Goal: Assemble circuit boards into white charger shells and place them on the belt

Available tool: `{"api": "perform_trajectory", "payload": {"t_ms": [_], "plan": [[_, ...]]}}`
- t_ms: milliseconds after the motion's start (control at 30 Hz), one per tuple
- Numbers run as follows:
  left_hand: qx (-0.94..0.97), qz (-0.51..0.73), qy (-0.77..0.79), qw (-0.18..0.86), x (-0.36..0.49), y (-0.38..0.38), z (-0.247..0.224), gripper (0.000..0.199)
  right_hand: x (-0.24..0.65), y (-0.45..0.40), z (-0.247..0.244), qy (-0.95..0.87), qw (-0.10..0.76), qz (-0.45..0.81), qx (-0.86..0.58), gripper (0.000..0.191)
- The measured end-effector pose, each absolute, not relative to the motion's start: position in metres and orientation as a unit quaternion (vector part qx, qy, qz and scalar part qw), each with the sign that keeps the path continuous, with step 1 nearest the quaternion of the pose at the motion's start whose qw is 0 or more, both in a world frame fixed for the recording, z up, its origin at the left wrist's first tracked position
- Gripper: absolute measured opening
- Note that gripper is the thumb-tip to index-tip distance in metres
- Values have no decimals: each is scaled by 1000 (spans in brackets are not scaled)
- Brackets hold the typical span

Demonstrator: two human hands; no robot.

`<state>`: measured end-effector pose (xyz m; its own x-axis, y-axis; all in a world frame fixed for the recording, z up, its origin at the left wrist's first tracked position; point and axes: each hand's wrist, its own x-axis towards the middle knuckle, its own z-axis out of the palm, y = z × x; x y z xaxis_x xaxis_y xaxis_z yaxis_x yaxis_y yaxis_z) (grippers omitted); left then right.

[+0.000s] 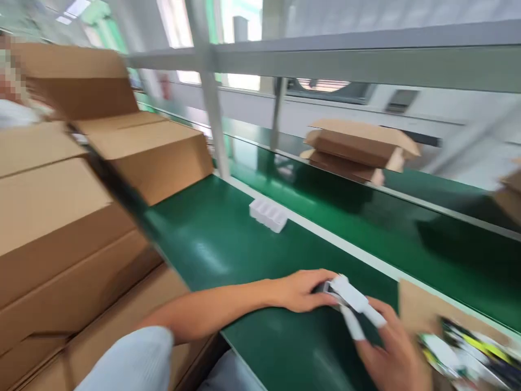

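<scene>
Over the green work surface (240, 244), both hands meet at a small white plastic part (349, 293). My left hand (303, 290) reaches in from the left and pinches the part's near end, where a greyish edge shows between thumb and fingers. White covers sit on the fingertips of my right hand (386, 342), whose thumb and fingers close on the part from the right. The part's exact kind is not clear, as fingers hide some of it. Farther back on the surface lies a white moulded tray (267, 214) with several compartments.
Large cardboard boxes (57, 201) stand along the left edge. At lower right, a carton (415, 309) holds several blurred packets (468, 353). An upright metal post (209, 98) and a white rail (325, 233) border the surface. Beyond, an open carton (354, 146) rests on a green belt.
</scene>
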<state>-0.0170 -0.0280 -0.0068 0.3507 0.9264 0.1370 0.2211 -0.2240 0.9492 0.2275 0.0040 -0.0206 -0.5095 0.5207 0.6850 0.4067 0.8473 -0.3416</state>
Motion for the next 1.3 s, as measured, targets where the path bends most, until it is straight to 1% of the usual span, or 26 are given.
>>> {"api": "perform_trajectory", "payload": {"t_ms": [100,200,267,367,500,567,667,733,833,933,1000,1067,1133,1233,1300], "plan": [[678,393,413,464,-17,-26,-21,50,212,-5,-7,-860,419,72,-281,37],[683,393,404,464,-18,-25,-28,44,201,-8,-2,-856,411,101,-296,44],[684,393,392,474,-19,-27,-27,46,200,-11,-2,-855,408,124,-295,45],[682,387,383,488,-19,-28,-25,53,201,-12,-3,-855,412,154,-275,44],[678,363,407,493,-21,-28,-25,51,205,-8,-6,-871,376,186,-257,45],[672,360,409,502,-21,-28,-26,53,206,-6,-9,-876,360,193,-258,46],[664,369,414,502,-21,-29,-25,57,205,-7,-12,-869,374,180,-269,49],[654,380,423,500,-19,-31,-24,67,202,-10,-12,-865,388,160,-273,50],[650,399,424,489,-18,-33,-21,89,199,-14,-9,-858,413,136,-273,48],[673,418,398,462,-18,-35,-22,101,199,-16,-6,-838,445,133,-288,44],[685,428,389,442,-18,-36,-23,100,199,-16,-8,-842,431,141,-293,36],[692,423,402,424,-18,-37,-23,92,199,-15,-11,-858,395,155,-290,30],[698,410,421,409,-18,-38,-23,85,198,-14,-13,-864,378,163,-288,28],[714,409,423,380,-20,-38,-23,86,198,-13,-13,-852,406,158,-289,29],[729,428,410,343,-21,-38,-22,87,199,-14,-12,-840,426,160,-294,33]]}}
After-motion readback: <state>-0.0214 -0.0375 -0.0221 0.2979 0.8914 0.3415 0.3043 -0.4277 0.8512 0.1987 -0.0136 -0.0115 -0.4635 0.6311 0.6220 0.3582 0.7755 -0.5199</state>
